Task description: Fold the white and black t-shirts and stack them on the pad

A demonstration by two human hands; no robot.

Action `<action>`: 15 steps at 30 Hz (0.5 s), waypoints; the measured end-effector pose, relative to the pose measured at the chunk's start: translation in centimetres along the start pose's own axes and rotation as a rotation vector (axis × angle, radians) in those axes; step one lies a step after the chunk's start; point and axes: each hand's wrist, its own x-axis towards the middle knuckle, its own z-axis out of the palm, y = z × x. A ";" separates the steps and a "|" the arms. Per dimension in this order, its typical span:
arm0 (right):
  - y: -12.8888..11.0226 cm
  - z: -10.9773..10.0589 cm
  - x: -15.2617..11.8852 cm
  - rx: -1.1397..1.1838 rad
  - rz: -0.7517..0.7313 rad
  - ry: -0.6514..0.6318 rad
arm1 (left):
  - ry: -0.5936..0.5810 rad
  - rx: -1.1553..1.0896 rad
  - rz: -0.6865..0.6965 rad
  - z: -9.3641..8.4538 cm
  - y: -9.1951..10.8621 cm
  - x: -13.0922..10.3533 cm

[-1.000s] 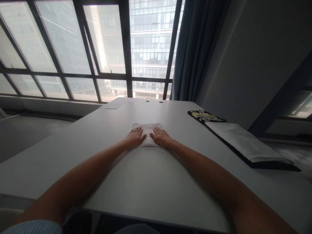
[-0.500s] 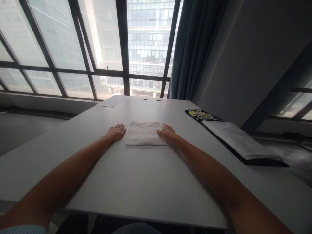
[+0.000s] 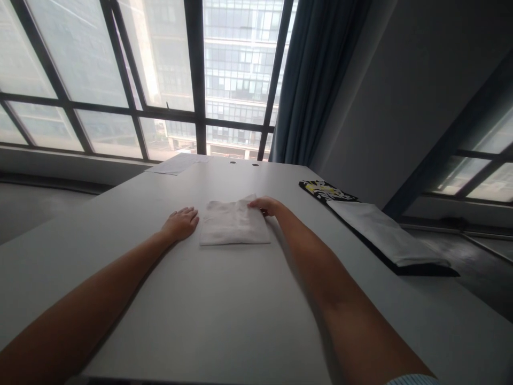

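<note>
A folded white cloth [image 3: 234,224] lies on the white table [image 3: 200,315], its far right corner slightly raised. My right hand [image 3: 265,205] pinches that corner between thumb and fingers; part of the fingers is hidden behind the hand. My left hand [image 3: 181,222] rests flat on the table just left of the cloth, fingers spread a little, holding nothing. A small gap separates it from the cloth.
On the right side of the table lie a black, white and yellow patterned item [image 3: 326,191] and another folded white cloth [image 3: 385,232] over something black. Papers [image 3: 176,164] lie at the far left corner. Windows and a blue curtain [image 3: 308,91] stand beyond.
My right hand has gone from the cloth's right edge to its far right corner and closed on it, lifting it slightly. My left hand stays flat beside the cloth. The view has shifted a little.
</note>
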 end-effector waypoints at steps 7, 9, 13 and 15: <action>0.1 -2.4 2.3 0.135 -0.068 0.096 | 0.049 -0.044 0.002 0.6 -0.6 0.1; 0.1 -3.7 3.4 0.141 -0.171 0.176 | 0.058 -0.037 0.000 0.8 -0.7 0.0; -0.7 -7.6 6.1 0.078 -0.384 0.338 | 0.067 -0.011 -0.001 0.8 -0.8 -0.2; -1.3 -10.1 7.6 0.038 -0.487 0.436 | 0.065 -0.002 -0.003 0.7 -0.8 -0.3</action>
